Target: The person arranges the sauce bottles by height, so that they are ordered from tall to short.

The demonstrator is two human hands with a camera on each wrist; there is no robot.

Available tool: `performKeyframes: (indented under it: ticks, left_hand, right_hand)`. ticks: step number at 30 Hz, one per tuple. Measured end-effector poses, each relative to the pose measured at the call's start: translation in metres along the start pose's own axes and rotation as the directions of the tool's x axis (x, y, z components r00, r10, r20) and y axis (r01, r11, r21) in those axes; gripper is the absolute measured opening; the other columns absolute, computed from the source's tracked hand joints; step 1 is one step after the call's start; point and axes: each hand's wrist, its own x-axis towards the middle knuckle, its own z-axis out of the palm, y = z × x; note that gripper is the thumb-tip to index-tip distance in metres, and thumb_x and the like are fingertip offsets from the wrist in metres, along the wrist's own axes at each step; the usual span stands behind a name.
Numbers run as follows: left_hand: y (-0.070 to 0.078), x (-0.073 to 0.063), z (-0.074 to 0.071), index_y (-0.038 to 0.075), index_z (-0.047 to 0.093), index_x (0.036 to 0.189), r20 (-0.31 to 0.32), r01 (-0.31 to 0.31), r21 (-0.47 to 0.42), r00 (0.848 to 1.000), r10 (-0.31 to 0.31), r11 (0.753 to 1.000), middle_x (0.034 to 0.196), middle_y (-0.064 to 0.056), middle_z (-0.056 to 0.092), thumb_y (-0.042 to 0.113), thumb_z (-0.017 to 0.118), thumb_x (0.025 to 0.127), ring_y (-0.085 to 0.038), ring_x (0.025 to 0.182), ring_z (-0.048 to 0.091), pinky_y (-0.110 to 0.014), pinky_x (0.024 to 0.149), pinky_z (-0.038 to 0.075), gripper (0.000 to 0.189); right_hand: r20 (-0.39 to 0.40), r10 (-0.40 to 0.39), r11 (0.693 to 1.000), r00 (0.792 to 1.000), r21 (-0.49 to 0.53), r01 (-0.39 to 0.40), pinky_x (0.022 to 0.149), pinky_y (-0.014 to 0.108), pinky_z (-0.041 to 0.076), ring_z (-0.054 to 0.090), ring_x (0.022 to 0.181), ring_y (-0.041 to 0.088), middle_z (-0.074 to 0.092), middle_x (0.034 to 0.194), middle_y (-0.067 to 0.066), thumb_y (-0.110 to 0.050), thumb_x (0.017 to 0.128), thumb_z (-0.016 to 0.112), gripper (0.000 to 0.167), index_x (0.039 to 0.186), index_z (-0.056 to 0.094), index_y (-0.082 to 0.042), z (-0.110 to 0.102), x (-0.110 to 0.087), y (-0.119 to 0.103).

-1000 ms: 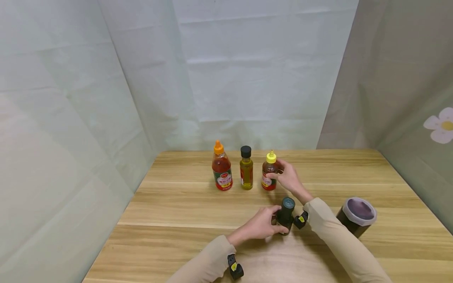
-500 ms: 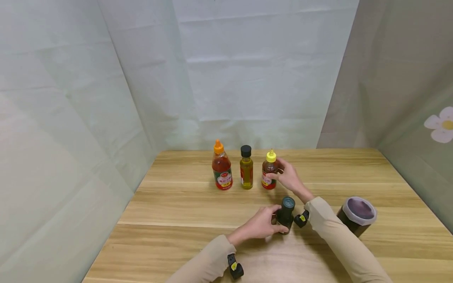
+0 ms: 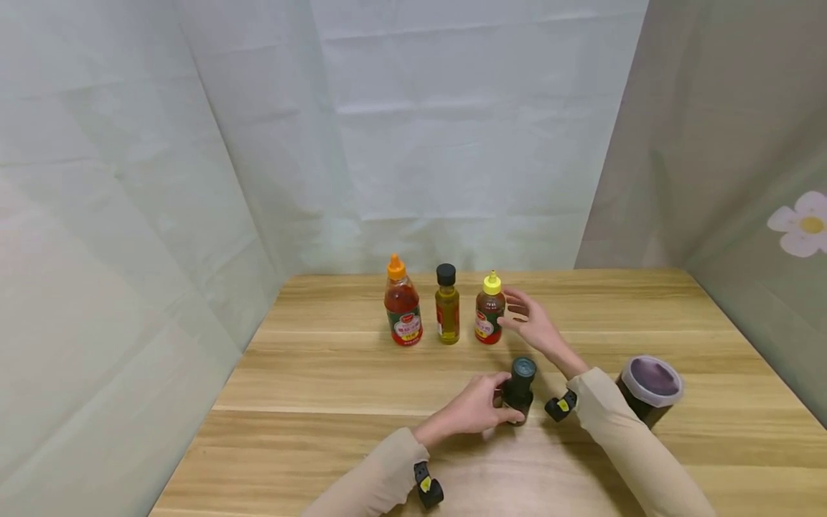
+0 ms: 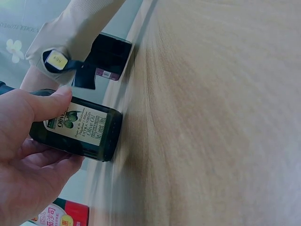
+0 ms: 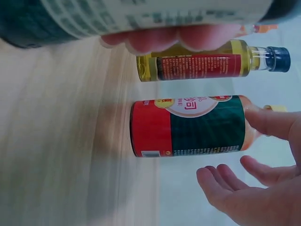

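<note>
dark green bottle (image 3: 519, 390), yellow-capped bottle (image 3: 489, 318) — red-green label

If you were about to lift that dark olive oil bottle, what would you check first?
1. Left hand grips the olive oil bottle: ok.
2. Bottle upright on the table: ok.
3. Cap on: ok.
4. Right hand free, fingers open, off the yellow-capped bottle: ok.
5. Row of three bottles standing apart from it: ok.
6. How firm the grip is: cannot tell.
</note>
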Motion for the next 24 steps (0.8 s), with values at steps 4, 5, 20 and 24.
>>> performKeyframes:
  ticks: [4,5,20,24]
  left_hand:
    - [0.001,0.0,-0.001,0.002,0.057,0.127,-0.002,-0.001,0.002,1.0,0.001,1.0,0.117,-0.009,0.069,0.025,0.078,0.082,-0.008,0.105,0.065,-0.016,0.089,0.05,0.054]
    - [0.001,0.0,-0.001,0.002,0.058,0.126,-0.001,-0.001,0.003,1.0,0.001,1.0,0.116,-0.008,0.069,0.025,0.078,0.082,-0.008,0.105,0.064,-0.016,0.089,0.05,0.053]
    - [-0.002,-0.001,-0.001,0.006,0.058,0.123,0.004,-0.041,-0.028,0.999,0.041,0.999,0.114,-0.006,0.069,0.022,0.077,0.083,-0.001,0.099,0.062,-0.013,0.084,0.049,0.047]
    - [-0.002,-0.001,-0.001,0.005,0.058,0.122,0.002,-0.047,-0.028,0.999,0.047,0.999,0.112,-0.006,0.069,0.022,0.077,0.083,0.0,0.096,0.061,-0.013,0.082,0.049,0.046]
  right_hand:
    - [-0.019,0.022,1.0,1.0,-0.007,-0.023,0.106,0.059,0.039,0.04,0.132,0.049,0.038,0.145,0.032,-0.006,0.097,0.053,0.052,0.146,0.034,0.001,-0.003,-0.009,-0.002]
    - [-0.019,0.024,1.0,1.0,-0.015,-0.024,0.106,0.059,0.039,0.041,0.131,0.049,0.038,0.144,0.033,-0.006,0.098,0.051,0.051,0.145,0.034,0.002,-0.004,-0.012,-0.002]
    - [0.012,-0.025,0.994,1.0,-0.105,0.026,0.097,0.054,0.048,0.053,0.119,0.047,0.049,0.132,0.034,-0.001,0.099,0.046,0.041,0.139,0.04,0.006,-0.008,-0.051,0.002]
    - [0.03,-0.023,0.992,0.999,-0.127,0.027,0.095,0.053,0.05,0.055,0.117,0.046,0.051,0.13,0.033,-0.001,0.099,0.047,0.04,0.138,0.042,0.005,-0.009,-0.059,0.003]
